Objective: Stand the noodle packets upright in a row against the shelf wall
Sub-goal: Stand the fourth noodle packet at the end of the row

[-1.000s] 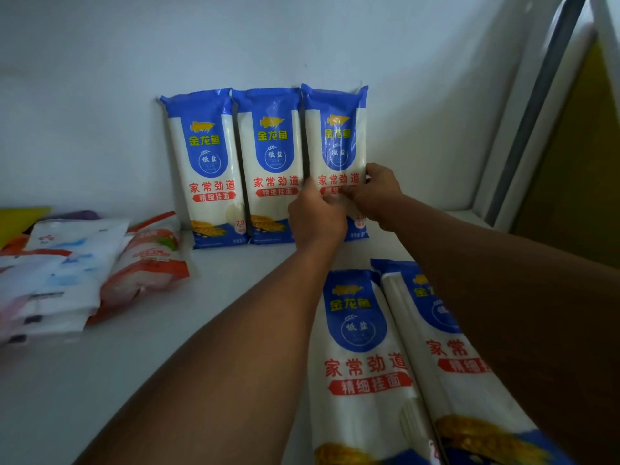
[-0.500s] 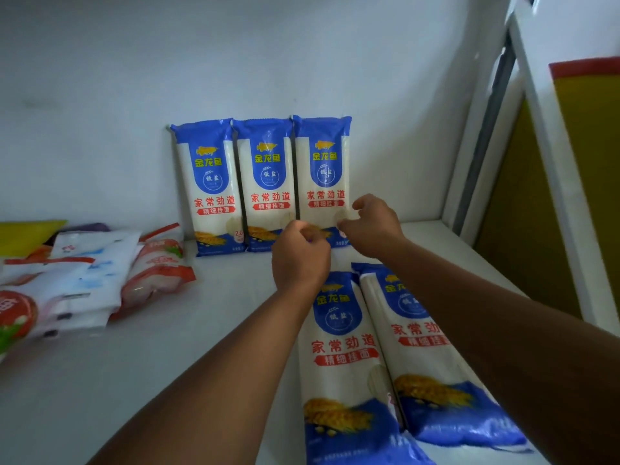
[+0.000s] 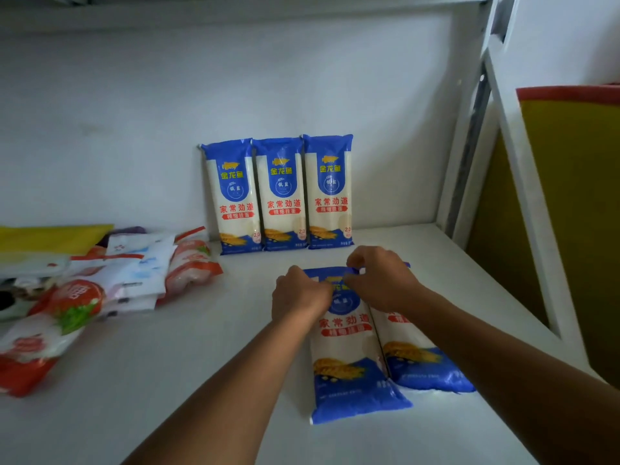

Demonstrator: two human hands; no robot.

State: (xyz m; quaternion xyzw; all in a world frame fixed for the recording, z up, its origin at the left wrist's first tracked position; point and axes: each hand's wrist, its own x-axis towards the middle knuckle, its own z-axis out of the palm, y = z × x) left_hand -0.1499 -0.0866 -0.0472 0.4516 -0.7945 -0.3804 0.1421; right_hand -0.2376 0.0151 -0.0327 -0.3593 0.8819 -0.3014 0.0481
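Note:
Three blue-and-white noodle packets stand upright side by side against the white back wall (image 3: 235, 78): left packet (image 3: 235, 199), middle packet (image 3: 283, 196), right packet (image 3: 330, 193). Two more of the same packets lie flat on the shelf nearer me. My left hand (image 3: 300, 295) and my right hand (image 3: 379, 280) both pinch the top end of the left flat packet (image 3: 349, 357). The right flat packet (image 3: 419, 360) lies touching it, its top hidden under my right arm.
A loose heap of red, white and yellow food bags (image 3: 84, 290) lies on the shelf's left side. The white shelf surface (image 3: 167, 380) runs to a white metal upright (image 3: 469, 135) at the right, with a yellow panel (image 3: 570, 213) beyond it.
Both hands left the third standing packet at the wall and came back toward me. They now grip the top of the left flat packet.

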